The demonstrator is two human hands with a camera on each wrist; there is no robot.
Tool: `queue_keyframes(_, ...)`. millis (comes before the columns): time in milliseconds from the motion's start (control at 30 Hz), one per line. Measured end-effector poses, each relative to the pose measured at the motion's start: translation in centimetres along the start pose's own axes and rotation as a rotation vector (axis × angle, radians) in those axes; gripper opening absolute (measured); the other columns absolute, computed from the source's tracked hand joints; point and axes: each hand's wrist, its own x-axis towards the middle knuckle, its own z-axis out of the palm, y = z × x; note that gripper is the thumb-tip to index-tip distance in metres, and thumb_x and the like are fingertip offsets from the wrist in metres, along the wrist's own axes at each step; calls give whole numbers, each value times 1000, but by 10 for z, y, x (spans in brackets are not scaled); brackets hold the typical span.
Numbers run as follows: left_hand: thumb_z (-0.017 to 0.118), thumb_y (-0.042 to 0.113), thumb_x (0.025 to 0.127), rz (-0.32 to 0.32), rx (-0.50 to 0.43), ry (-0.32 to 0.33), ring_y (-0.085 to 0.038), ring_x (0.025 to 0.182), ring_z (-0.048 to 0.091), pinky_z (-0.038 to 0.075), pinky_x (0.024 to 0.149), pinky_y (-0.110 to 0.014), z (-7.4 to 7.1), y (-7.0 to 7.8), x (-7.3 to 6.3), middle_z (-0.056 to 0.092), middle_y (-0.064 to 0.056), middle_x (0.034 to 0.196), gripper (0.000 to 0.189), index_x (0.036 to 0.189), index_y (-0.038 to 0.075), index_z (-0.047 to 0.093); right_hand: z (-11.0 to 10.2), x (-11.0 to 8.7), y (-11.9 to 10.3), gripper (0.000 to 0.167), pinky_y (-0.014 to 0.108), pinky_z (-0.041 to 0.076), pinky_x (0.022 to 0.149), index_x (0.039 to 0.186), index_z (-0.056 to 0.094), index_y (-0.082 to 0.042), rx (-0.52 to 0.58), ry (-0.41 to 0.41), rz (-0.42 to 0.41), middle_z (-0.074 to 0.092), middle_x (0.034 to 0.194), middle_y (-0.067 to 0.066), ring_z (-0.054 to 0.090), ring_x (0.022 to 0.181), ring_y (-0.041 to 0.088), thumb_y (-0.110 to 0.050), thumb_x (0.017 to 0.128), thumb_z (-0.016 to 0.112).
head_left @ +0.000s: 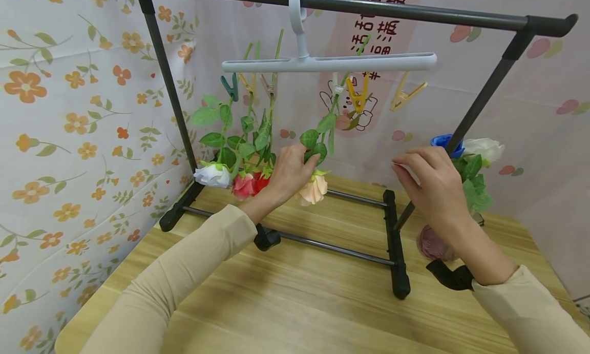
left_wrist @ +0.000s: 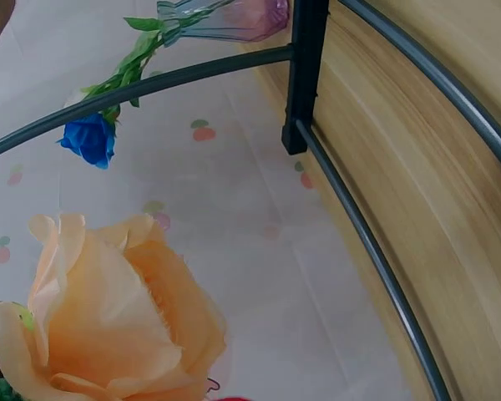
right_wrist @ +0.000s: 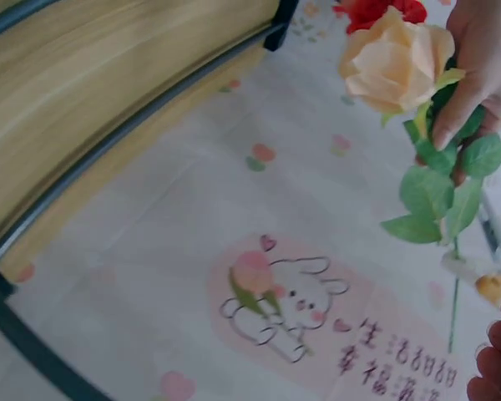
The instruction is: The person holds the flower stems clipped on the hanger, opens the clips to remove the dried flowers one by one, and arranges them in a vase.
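Observation:
My left hand [head_left: 291, 170] grips the leafy stem of a peach rose [head_left: 314, 190], which hangs head down. Its stem runs up to a white clip [head_left: 338, 86] under the light grey hanger [head_left: 332, 63]. Left of it, a white rose [head_left: 213, 175], a pink rose [head_left: 243, 186] and a red rose [head_left: 262, 182] also hang upside down from clips. My right hand [head_left: 435, 187] is raised beside the rack's right post, fingers loosely bent and holding nothing. Nearest to it on the hanger are a yellow clip [head_left: 358, 94] and a paler yellow clip [head_left: 407, 94].
The hanger hooks over the top bar of a dark rack [head_left: 401, 6] standing on a wooden table [head_left: 295, 303]. Behind the right hand, a pinkish glass vase [head_left: 432, 242] holds a blue rose [head_left: 447, 145] and a white one. Patterned cloth [head_left: 92, 113] hangs left and behind.

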Motion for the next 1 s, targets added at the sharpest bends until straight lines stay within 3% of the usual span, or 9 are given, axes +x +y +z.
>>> queue_keyframes(233,64,10,89,36,82,13,-10,47,30,24,44,-19,-6,0,0,34,1,54,35,59,4,48,10,37,-10,21,41,44,80,95,67,1,24,-53,-162,65,94,17,57,89,34,9,76,71)
queue_keyframes(400,64,11,90,59,133,-7,-12,48,34,25,44,-19,-10,1,-2,37,-1,56,33,62,4,49,20,66,-15,12,43,47,80,98,65,2,-37,-127,-267,64,98,18,56,90,34,0,85,65)
queue_keyframes(567,62,14,91,69,174,-22,-13,48,38,27,45,-20,-15,3,-4,40,-2,57,32,63,4,48,32,92,-20,10,41,49,80,98,63,1,-127,-148,-357,63,99,18,55,90,34,-3,88,62)
queue_keyframes(800,60,13,92,100,192,-21,-15,52,44,31,48,-22,-19,2,-6,51,-7,63,23,71,4,54,47,117,-18,10,41,48,78,97,62,5,-257,-160,-453,59,97,19,54,93,35,6,91,54)
queue_keyframes(1000,59,14,93,101,203,-23,-16,53,47,31,48,-23,-23,3,-7,53,-7,64,21,74,5,56,57,129,-15,14,37,42,69,98,63,1,-518,-160,-516,55,96,15,49,86,31,4,93,50)
